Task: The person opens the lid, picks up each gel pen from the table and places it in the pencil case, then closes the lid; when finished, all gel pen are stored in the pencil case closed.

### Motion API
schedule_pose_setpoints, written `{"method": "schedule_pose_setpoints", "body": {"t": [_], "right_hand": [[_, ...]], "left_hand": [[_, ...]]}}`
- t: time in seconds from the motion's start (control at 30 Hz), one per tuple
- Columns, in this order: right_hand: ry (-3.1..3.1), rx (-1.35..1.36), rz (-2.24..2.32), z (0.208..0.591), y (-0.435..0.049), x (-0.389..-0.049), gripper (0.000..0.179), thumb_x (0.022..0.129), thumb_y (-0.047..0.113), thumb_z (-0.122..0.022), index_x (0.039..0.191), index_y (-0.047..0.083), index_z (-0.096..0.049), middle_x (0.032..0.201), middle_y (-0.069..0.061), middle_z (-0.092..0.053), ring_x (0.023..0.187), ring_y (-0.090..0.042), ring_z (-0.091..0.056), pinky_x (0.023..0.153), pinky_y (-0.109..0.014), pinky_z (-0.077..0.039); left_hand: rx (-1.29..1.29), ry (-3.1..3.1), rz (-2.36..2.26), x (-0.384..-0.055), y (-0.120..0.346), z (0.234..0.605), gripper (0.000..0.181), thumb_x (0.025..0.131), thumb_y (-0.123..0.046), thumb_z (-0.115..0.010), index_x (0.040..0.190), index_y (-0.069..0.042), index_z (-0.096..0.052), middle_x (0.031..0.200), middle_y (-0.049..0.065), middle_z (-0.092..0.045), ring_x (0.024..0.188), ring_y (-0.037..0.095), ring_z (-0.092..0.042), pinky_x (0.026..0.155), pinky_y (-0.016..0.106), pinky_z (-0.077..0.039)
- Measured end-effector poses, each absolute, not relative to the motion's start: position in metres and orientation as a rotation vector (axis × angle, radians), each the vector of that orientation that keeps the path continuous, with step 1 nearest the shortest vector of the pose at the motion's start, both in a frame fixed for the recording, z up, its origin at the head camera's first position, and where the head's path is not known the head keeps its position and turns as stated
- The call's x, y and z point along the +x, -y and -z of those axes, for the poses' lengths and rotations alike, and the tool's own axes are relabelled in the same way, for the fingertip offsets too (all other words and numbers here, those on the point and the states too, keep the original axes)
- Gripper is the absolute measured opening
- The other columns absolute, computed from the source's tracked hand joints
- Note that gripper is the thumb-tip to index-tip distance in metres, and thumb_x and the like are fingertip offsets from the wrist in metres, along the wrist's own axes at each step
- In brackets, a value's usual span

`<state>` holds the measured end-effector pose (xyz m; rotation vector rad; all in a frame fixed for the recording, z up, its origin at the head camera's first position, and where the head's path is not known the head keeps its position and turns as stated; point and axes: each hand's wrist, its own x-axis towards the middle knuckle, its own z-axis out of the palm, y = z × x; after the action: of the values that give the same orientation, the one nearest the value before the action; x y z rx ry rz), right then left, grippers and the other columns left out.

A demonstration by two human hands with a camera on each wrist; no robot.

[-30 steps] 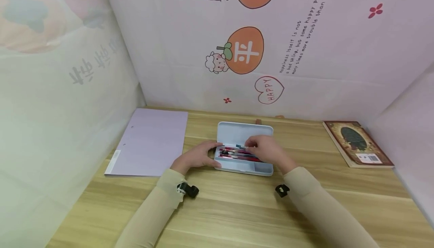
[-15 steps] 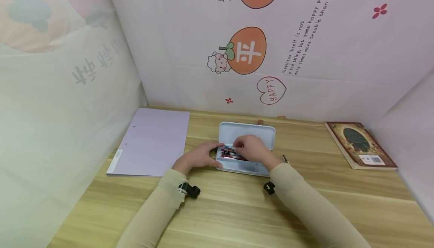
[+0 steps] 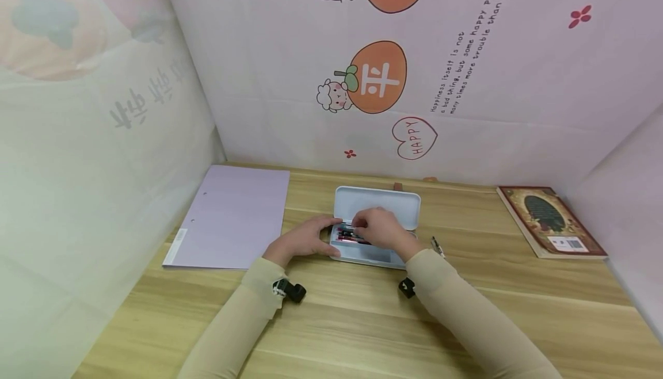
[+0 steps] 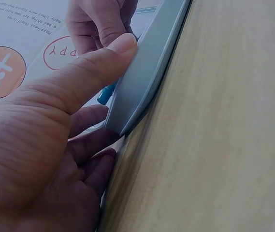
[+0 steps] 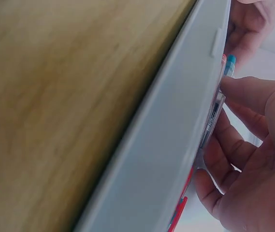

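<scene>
A pale blue pencil case [image 3: 378,199] lies on the table with its lid raised at the back. Several red, black and teal pens [image 3: 348,234] lie in its rear section. My left hand [image 3: 305,238] grips the case's left end, thumb on the front rim and fingers at the back. In the left wrist view that thumb [image 4: 123,44] presses the rim. My right hand [image 3: 382,229] is over the pens and hides part of them. In the right wrist view its thumb and fingers pinch a clear pen [image 5: 213,116] with dark print; a teal pen end [image 5: 231,60] shows beyond.
A lilac folder [image 3: 238,212] lies at the left. A brown patterned book [image 3: 549,221] is at the far right against the cloth wall. One pen [image 3: 437,247] lies on the wood beside my right sleeve [image 3: 445,278]. Printed white cloth [image 3: 290,80] closes off the back.
My right hand has moved left inside the case, from the right part of the pens towards their left ends. The loose pen beside the sleeve has come into view. The left hand stays put.
</scene>
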<state>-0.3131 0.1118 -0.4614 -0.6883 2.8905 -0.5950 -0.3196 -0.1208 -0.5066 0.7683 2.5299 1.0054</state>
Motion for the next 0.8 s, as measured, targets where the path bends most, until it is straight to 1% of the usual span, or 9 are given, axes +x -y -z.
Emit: {"method": "schedule_pose_setpoints", "body": {"t": [0.33, 0.5, 0.7, 0.8], "right_hand": [[-2.905, -0.676, 0.601, 0.460, -0.115, -0.312, 0.009, 0.091, 0.019, -0.069, 0.098, 0.017, -0.074, 0.088, 0.005, -0.067, 0.084, -0.015, -0.058, 0.082, -0.041, -0.047], [-2.898, -0.660, 0.624, 0.456, -0.122, -0.309, 0.011, 0.091, 0.018, -0.069, 0.101, 0.015, -0.074, 0.092, 0.002, -0.068, 0.088, -0.017, -0.060, 0.085, -0.042, -0.048], [-2.870, -0.694, 0.717, 0.452, -0.132, -0.306, 0.014, 0.093, 0.014, -0.067, 0.104, 0.009, -0.073, 0.095, -0.002, -0.069, 0.090, -0.018, -0.061, 0.083, -0.041, -0.050], [-2.876, -0.708, 0.753, 0.451, -0.141, -0.304, 0.014, 0.093, 0.014, -0.066, 0.104, 0.009, -0.073, 0.096, -0.002, -0.069, 0.091, -0.019, -0.060, 0.084, -0.042, -0.050]], "left_hand": [[0.786, -2.522, -1.025, -0.320, 0.119, 0.508, 0.092, 0.072, -0.054, -0.083, 0.149, -0.023, -0.044, 0.153, 0.004, -0.038, 0.140, 0.022, -0.032, 0.113, 0.042, -0.029], [0.787, -2.529, -1.013, -0.318, 0.118, 0.508, 0.092, 0.073, -0.054, -0.082, 0.150, -0.022, -0.043, 0.154, 0.005, -0.037, 0.140, 0.023, -0.033, 0.113, 0.043, -0.029], [0.770, -2.523, -1.029, -0.317, 0.119, 0.506, 0.090, 0.073, -0.051, -0.083, 0.149, -0.022, -0.044, 0.154, 0.006, -0.037, 0.141, 0.024, -0.032, 0.113, 0.045, -0.028], [0.764, -2.519, -1.043, -0.317, 0.119, 0.505, 0.091, 0.073, -0.051, -0.084, 0.149, -0.021, -0.044, 0.154, 0.006, -0.037, 0.141, 0.025, -0.031, 0.114, 0.045, -0.027]]}}
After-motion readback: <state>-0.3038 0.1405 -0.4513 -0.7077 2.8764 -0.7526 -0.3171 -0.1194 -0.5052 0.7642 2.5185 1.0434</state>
